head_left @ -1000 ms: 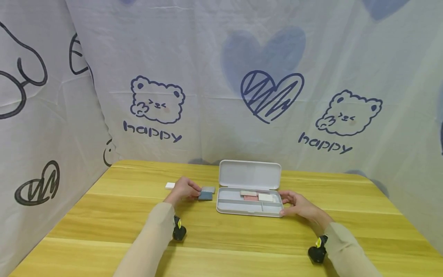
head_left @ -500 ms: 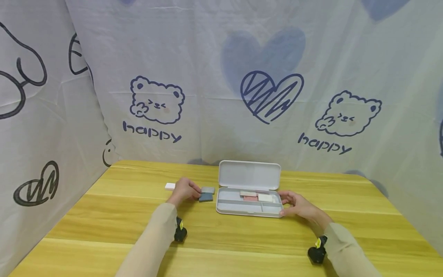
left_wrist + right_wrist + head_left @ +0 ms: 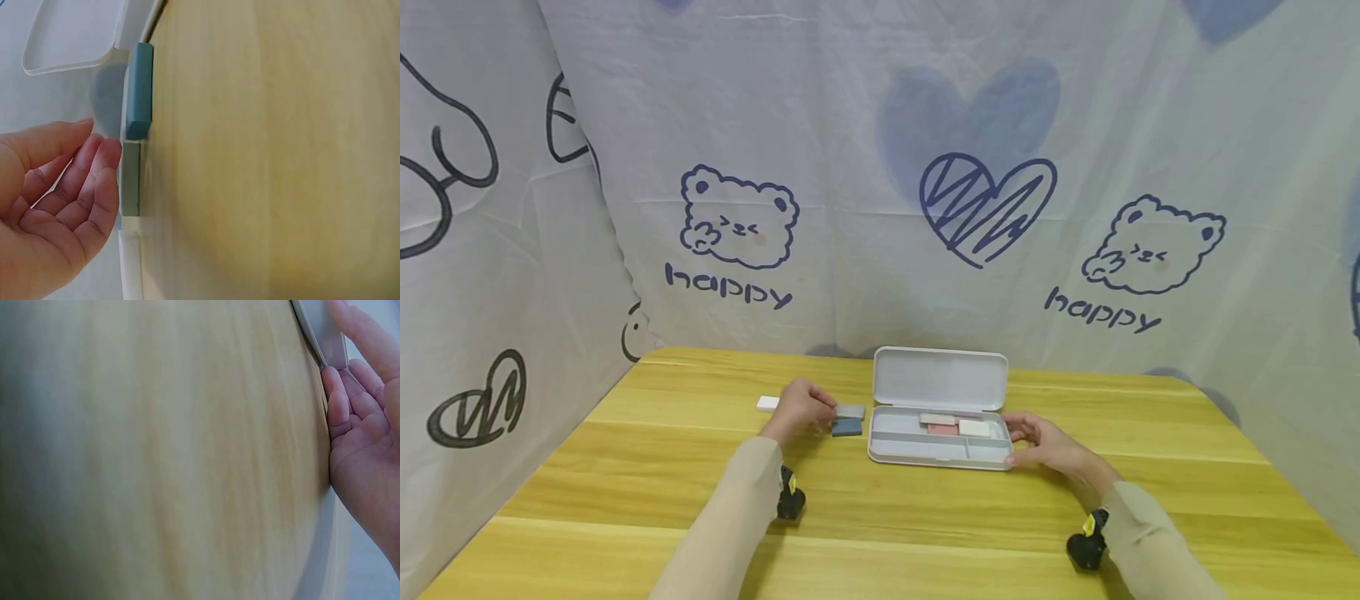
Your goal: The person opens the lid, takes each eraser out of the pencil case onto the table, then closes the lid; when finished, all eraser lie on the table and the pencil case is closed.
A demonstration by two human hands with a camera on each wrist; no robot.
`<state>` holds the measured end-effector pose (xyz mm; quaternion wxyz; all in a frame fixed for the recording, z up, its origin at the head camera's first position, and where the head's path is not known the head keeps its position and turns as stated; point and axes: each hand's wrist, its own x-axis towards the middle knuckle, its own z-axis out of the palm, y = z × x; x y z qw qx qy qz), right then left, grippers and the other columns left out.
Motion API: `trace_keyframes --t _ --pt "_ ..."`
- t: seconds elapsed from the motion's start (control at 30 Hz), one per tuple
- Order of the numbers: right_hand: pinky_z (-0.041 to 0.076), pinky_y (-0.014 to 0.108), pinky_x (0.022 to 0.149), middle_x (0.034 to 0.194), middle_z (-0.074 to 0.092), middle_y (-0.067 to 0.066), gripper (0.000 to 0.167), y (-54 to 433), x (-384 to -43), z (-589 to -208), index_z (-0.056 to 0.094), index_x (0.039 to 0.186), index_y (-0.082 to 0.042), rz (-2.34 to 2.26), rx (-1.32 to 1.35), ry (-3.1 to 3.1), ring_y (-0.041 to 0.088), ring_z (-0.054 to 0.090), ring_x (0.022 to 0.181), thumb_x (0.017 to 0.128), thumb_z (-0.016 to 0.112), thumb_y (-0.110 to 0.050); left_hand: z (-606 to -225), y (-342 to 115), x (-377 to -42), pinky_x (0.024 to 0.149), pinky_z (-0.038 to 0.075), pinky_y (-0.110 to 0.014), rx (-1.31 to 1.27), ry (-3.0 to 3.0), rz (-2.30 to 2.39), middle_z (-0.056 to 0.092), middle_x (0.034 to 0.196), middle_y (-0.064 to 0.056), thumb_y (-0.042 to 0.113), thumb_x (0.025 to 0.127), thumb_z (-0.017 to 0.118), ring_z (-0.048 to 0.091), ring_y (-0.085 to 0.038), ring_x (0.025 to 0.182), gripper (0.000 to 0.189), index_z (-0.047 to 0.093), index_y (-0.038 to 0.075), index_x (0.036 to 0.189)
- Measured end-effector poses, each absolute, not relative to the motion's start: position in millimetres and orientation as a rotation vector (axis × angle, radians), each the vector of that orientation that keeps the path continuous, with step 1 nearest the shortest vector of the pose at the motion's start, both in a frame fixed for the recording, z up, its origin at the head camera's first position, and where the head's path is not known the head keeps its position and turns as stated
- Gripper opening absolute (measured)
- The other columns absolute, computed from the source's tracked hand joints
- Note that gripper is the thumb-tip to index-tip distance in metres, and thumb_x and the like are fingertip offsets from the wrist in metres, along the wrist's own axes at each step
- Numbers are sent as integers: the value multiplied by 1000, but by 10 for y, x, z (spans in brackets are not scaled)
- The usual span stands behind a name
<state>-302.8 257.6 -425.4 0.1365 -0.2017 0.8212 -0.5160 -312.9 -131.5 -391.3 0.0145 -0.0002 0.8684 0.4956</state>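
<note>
My left hand (image 3: 801,408) is over several small flat eraser-like blocks left of the case. Its thumb and fingertips come close together, with nothing visible between them. A blue block (image 3: 847,427) lies just right of the fingers, with a light grey block (image 3: 852,412) behind it. A green block (image 3: 130,179) sits below the fingertips, hidden in the head view. A white block (image 3: 767,403) shows left of the hand. My right hand (image 3: 1048,443) holds the right end of an open white pencil case (image 3: 910,451), thumb at the front corner, fingers farther back.
The case's lid (image 3: 940,377) stands raised at the back. In its rear compartment lie a beige block (image 3: 937,419), a pink block (image 3: 943,430) and a white rectangular block (image 3: 974,428). A printed cloth (image 3: 850,275) hangs behind the wooden table (image 3: 925,533).
My left hand has risen slightly off the blue block's left end, and that block sits a little farther right and forward. The right hand and case have stayed put.
</note>
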Motion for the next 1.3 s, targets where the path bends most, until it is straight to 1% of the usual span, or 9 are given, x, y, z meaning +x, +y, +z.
trace_keyframes --t 0.1,0.27,0.3,0.43,0.5,0.6,0.87,1.07,1.3 --pt "37 25 76 120 46 24 70 2591 -3042 -4268 33 128 12 -1485 -619 2385 26 43 98 75 72 -12 -3891 -1284 -3150 51 46 -26 11 2727 1537 61 65 -4 -1 71 70 52 -12 54 9 67 -4 79" --pt "36 25 74 114 53 12 68 2617 -3045 -4277 38 126 8 -1509 -717 2368 19 45 94 75 73 -21 -3856 -1193 -3178 59 49 -28 20 2691 1567 62 71 -6 0 74 68 56 -13 60 13 67 -5 85" --pt "36 25 74 114 53 11 68 2618 -3045 -4277 38 126 8 -1508 -732 2370 18 45 93 75 73 -22 -3852 -1172 -3183 60 50 -29 26 2679 1578 62 73 -6 0 74 68 57 -13 61 14 66 -6 86" --pt "36 26 76 116 51 19 72 2601 -3049 -4276 36 127 10 -1502 -644 2386 22 44 96 73 74 -18 -3837 -1084 -3201 61 50 -29 50 2650 1616 62 74 -7 -1 74 68 58 -13 61 13 66 -7 86" --pt "37 26 76 118 48 24 71 2597 -3051 -4275 34 127 12 -1492 -620 2396 25 44 98 74 73 -13 -3827 -1040 -3208 60 51 -28 76 2646 1630 62 73 -8 -2 73 68 58 -13 60 12 66 -6 84" --pt "36 25 76 120 46 25 69 2591 -3038 -4257 33 128 13 -1494 -584 2393 27 43 98 75 72 -7 -3806 -970 -3214 58 50 -27 120 2665 1617 62 71 -7 -2 73 68 58 -14 59 10 66 -5 82" --pt "37 24 74 120 47 24 68 2594 -3021 -4239 33 128 12 -1497 -592 2385 26 43 98 75 71 -7 -3774 -776 -3211 57 50 -29 205 2621 1670 62 69 -7 -3 73 67 59 -16 58 12 66 -8 84" --pt "37 23 72 118 47 24 68 2598 -3037 -4260 33 128 12 -1495 -590 2382 27 42 97 75 71 -7 -3808 -622 -3215 55 50 -28 302 2658 1643 63 70 -7 -4 72 68 58 -13 56 11 66 -8 82" --pt "36 24 72 118 47 25 68 2581 -3029 -4240 32 128 13 -1505 -595 2369 28 42 97 75 71 -6 -3852 -471 -3214 64 51 -34 310 2597 1615 63 73 -8 -4 75 66 58 -16 60 12 66 -7 86"
